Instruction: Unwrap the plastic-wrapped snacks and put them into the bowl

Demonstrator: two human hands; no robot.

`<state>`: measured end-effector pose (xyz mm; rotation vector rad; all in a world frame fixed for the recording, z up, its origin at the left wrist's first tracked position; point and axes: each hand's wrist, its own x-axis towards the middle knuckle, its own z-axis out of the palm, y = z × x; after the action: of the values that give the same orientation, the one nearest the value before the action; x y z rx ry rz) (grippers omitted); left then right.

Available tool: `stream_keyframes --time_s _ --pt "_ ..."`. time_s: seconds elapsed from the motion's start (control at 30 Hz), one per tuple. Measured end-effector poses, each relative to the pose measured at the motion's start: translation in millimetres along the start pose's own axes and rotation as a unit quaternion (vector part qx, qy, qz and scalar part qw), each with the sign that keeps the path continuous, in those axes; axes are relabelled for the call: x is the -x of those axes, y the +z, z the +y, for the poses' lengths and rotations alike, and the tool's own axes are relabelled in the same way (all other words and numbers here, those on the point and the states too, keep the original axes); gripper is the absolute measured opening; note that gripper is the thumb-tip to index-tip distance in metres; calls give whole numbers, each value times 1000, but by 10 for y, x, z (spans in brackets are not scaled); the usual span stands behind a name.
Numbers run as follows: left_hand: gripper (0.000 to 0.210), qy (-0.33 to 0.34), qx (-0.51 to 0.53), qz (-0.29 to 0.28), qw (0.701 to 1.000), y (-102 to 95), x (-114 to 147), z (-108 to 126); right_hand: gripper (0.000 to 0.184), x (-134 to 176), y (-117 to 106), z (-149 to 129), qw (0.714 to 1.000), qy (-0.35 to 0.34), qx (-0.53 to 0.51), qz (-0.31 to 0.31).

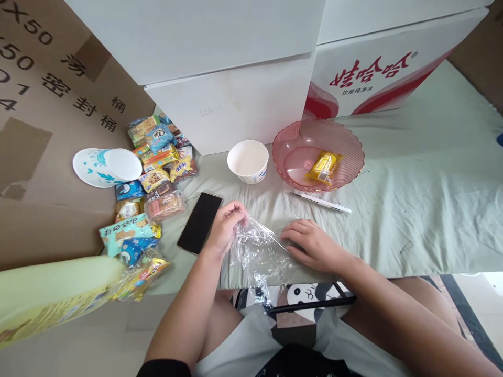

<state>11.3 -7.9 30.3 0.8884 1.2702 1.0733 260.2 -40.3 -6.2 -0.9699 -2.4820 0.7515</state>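
A crumpled sheet of clear plastic film (262, 256) hangs between my hands over the front edge of the cloth-covered surface. Thumb and fingers of my left hand (228, 225) pinch its upper left corner. From there a taut edge runs down to my right hand (314, 245), whose bent fingers hold the film's right side low over the cloth. Just left of my left hand lies a black phone (200, 222). Beyond the hands stands a white paper bowl (248, 161), upright. Right of it, a pink ribbed plastic bowl (286, 180) holds a yellow wrapped snack (324, 166).
A white pen-like cutter (322, 201) lies before the pink bowl. Several packaged snacks (155, 178) are heaped at left, with a tilted blue-patterned paper bowl (102, 166) beside them. White cartons (236, 104) stand behind, and a brown carton (51, 157) rises at left.
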Motion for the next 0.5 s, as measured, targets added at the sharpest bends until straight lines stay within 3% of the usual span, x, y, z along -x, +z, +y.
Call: stream_keyframes --time_s 0.2,0.37,0.5 --pt "16 12 -7 25 1000 -7 -9 -28 24 -4 -26 10 998 36 29 41" --pt "14 15 -49 19 999 -9 -1 -66 25 17 -113 -31 985 144 -91 2" --pt "14 9 -44 17 999 10 8 -42 26 2 -164 -45 981 121 -150 -6"
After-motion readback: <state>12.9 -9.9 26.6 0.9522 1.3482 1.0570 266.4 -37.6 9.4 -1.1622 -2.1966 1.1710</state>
